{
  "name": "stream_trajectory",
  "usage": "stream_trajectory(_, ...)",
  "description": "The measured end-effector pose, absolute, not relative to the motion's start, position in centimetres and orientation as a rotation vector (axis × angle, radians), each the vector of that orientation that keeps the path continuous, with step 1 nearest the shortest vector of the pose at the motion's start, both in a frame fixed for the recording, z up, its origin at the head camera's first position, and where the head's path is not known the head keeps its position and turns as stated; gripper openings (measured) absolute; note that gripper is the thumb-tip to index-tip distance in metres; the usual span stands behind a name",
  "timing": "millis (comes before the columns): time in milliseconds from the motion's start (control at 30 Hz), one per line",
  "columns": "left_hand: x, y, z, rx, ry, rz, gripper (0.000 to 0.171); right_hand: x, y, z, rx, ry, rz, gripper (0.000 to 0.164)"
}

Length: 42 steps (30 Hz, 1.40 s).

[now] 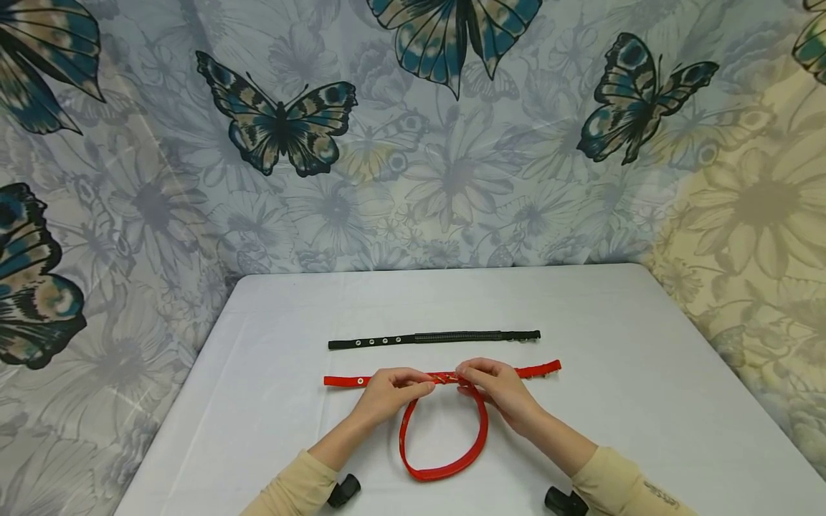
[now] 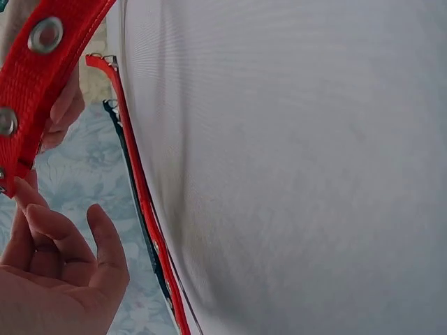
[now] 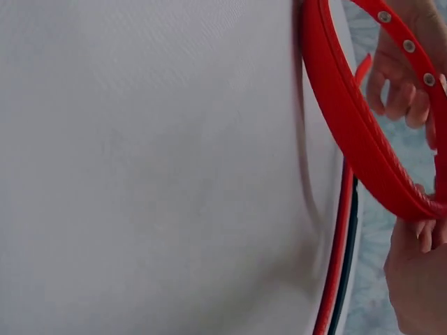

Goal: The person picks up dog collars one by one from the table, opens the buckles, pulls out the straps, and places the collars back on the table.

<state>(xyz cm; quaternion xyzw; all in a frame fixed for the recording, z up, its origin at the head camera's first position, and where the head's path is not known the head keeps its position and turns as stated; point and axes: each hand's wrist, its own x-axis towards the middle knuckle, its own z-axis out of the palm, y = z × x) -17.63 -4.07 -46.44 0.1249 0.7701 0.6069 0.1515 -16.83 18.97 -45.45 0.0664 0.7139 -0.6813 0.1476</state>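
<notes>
A red dog collar (image 1: 445, 473) is bent into a loop, its metal eyelets (image 2: 45, 35) showing in the left wrist view. Its two ends come together between my hands. My left hand (image 1: 390, 394) pinches one end near the buckle area, while my right hand (image 1: 503, 393) grips the other side of the loop. The smooth padded band (image 3: 349, 125) hangs toward me above the table in the right wrist view. Behind the hands, a second red collar (image 1: 345, 381) lies flat, partly covered by them. The fingertips hide exactly how the ends meet.
A black collar (image 1: 458, 337) with eyelets lies straight beyond the red one. Both rest on a white-covered table (image 1: 290, 308). A butterfly-patterned cloth (image 1: 452, 215) hangs behind it. Black devices (image 1: 344, 491) sit at both wrists.
</notes>
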Motion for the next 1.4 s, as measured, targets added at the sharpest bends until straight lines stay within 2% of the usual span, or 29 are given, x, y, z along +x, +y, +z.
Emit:
stream_trajectory(200,-17.6,-3.9,-46.2,0.350,2.261,1.718,0.018,-17.1,19.4,-45.4,-0.120,2.162,-1.712,0.039)
stream_trajectory(333,-17.5,-4.0,-46.1,0.358,2.255,1.686,0.018,-17.0,19.5,-45.4,-0.233,2.194,-1.615,0.034)
stream_trajectory(900,-17.7,-4.9,-46.2,0.363,2.149,1.649,0.017,-17.0,19.8,-44.9,-0.318,2.177,-1.530,0.028)
stream_trajectory(1400,-17.9,-4.7,-45.7,0.365,2.142,1.674,0.020,-17.0,20.2,-44.5,-0.323,2.153,-1.596,0.034)
